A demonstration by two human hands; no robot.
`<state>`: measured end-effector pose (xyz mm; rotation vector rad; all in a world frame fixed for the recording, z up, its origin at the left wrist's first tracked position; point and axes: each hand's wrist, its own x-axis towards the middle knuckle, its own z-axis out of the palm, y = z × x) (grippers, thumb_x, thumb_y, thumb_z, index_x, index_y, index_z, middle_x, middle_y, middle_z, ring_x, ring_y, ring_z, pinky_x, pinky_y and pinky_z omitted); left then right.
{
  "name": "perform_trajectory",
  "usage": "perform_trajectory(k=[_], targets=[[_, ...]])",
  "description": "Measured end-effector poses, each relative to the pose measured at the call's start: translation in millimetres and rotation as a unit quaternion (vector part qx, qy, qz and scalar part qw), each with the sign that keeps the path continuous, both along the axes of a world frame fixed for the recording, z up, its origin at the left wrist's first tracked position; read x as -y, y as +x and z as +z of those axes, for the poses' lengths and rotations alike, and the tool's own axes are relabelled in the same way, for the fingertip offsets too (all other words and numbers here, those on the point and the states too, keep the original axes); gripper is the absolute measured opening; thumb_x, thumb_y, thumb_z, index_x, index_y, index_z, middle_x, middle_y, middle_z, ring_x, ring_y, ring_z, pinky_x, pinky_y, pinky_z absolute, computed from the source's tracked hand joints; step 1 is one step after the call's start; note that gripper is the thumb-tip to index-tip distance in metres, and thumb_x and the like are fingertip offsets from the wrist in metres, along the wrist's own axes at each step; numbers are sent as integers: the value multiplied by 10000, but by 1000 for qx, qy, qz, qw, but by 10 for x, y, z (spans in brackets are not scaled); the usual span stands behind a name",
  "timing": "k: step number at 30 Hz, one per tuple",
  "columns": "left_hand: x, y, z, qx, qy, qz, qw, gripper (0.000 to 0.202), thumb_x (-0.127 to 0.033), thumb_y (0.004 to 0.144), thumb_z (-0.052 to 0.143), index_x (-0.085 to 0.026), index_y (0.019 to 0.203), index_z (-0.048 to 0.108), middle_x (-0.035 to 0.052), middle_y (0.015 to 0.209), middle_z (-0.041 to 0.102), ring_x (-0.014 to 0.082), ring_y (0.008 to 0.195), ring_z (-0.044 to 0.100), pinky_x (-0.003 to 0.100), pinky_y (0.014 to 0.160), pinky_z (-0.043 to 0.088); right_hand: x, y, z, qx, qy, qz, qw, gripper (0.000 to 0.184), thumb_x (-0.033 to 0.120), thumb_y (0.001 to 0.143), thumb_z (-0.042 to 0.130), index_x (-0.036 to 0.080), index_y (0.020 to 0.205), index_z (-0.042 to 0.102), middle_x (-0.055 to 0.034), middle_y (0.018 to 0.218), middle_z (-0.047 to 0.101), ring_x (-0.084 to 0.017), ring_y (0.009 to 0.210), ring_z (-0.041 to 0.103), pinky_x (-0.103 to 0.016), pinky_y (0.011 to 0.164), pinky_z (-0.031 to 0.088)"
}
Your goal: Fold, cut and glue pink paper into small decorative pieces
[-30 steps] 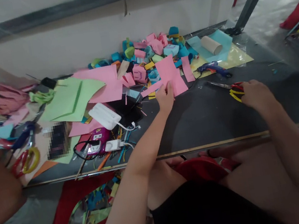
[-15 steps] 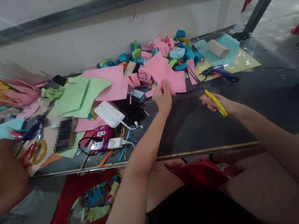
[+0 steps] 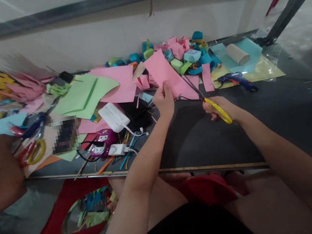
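Note:
Pinched between the thumb and fingers of my left hand (image 3: 164, 101) is a sheet of pink paper (image 3: 162, 68), raised above the table. My right hand (image 3: 222, 110) is closed round the yellow handles of a pair of scissors (image 3: 217, 110). Their blades point up and left, close to the right edge of the pink sheet; whether they touch it I cannot tell. A narrow pink paper strip (image 3: 207, 77) lies just beyond the scissors. Behind the sheet is a heap of pink, blue and green paper loops (image 3: 176, 49).
A blue glue gun (image 3: 239, 80) and a cardboard tube (image 3: 237, 54) lie at the right. Green paper (image 3: 86, 94), a white power bank (image 3: 114, 117) and a purple power strip (image 3: 106, 139) are to the left. A co-worker's hand (image 3: 0, 163) is near red-and-yellow-handled scissors (image 3: 33, 152).
The scissors have come closer to the pink sheet, their blades now beside its right edge. My left hand has tilted the sheet somewhat. The whole view has shifted slightly.

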<state>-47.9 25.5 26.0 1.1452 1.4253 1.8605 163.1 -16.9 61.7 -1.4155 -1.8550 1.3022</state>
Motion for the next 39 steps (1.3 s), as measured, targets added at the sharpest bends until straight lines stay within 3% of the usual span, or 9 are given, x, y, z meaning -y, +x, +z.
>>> perform_trajectory(k=[12,26,30,39], targets=[[61,96,40,4,4,15,1000,547,-645,924,596,-218,612,458,-61,482,369,108,444,520,227,451,380,44,34,-10,66,28,0,997,723,901,662,655,190,709,530,-7,622,525,-139,526,564,-268,451,532],[88,127,31,8,-3,-5,1000,587,-737,883,568,-215,622,506,-61,513,402,103,408,516,242,427,429,51,-14,-12,39,-15,-13,999,651,817,699,706,194,689,521,14,562,515,-106,439,528,-249,413,518],[65,114,1,3,-17,-4,1000,560,-722,893,575,-208,671,575,-58,516,410,108,449,555,232,455,433,53,-7,-19,19,-16,-23,999,627,791,705,725,189,724,553,21,563,505,-104,443,525,-240,406,506],[93,119,37,15,-5,-9,1000,531,-658,905,618,-204,637,556,-69,492,385,85,416,518,211,428,411,49,-6,-24,28,-17,-16,999,638,810,702,714,194,717,549,26,561,504,-100,446,521,-239,408,522]])
